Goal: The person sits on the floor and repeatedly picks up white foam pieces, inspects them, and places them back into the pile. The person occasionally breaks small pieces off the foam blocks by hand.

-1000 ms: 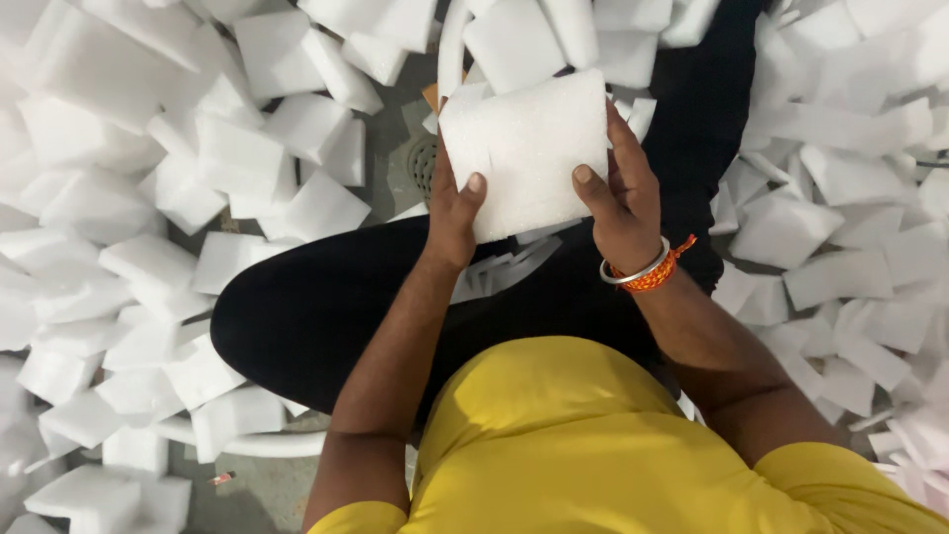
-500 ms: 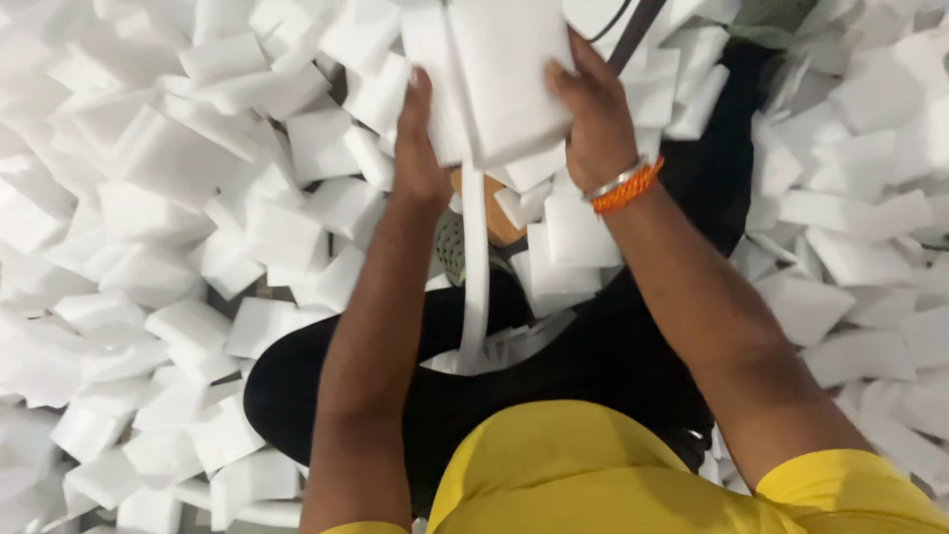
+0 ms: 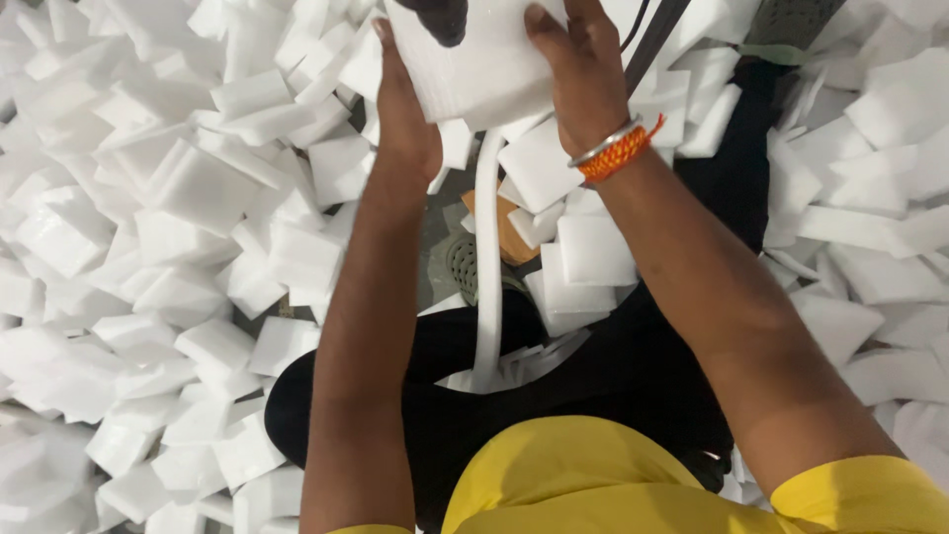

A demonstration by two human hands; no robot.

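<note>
Both hands hold up one white foam block (image 3: 474,74) near the top of the head view. My left hand (image 3: 405,119) grips its left side, palm against the edge. My right hand (image 3: 578,74) clasps its right side, fingers spread over the face, with a silver bangle and orange thread on the wrist. A dark object (image 3: 435,18) touches the block's top edge. Below the block a long white foam strip (image 3: 487,267) runs down to my lap.
Loose white foam blocks (image 3: 178,227) lie heaped all around, left and right (image 3: 870,198). I sit cross-legged in black trousers (image 3: 554,386) and a yellow shirt (image 3: 593,485). A brown piece (image 3: 506,237) and a grey sandal (image 3: 461,265) lie among blocks ahead.
Both hands have carried the foam block upward and away from my lap, toward the top of the view. The grip on both sides is unchanged.
</note>
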